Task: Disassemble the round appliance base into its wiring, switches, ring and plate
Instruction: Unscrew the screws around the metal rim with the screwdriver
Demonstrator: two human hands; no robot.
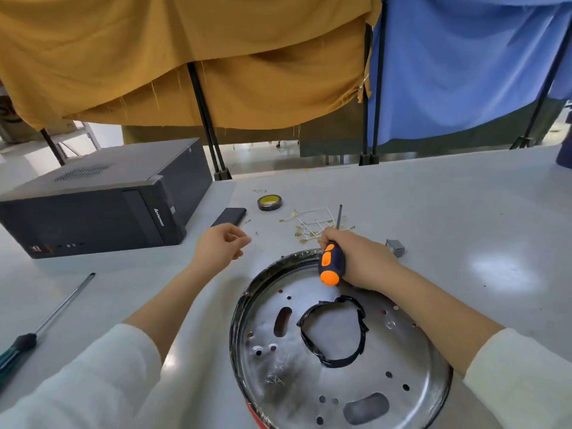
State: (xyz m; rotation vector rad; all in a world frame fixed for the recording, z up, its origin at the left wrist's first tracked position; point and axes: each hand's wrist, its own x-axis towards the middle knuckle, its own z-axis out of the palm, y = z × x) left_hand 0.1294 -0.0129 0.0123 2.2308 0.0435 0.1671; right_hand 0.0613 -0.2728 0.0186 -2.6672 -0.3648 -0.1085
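At the table's near edge, right hand point(359, 261) grips the screwdriver point(331, 264), left hand point(221, 246) pinches something tiny; steady the plate point(402, 360) first.

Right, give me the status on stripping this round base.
Done: the white wires with brass terminals and a small grey switch block lie loose on the table. In hand: the right hand grips an orange-and-black screwdriver. Left: black ring still on round metal plate.

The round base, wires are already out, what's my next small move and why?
Probably lift the black ring off the metal plate. It lies loose there, and your left hand looks free while the right hand grips the screwdriver.
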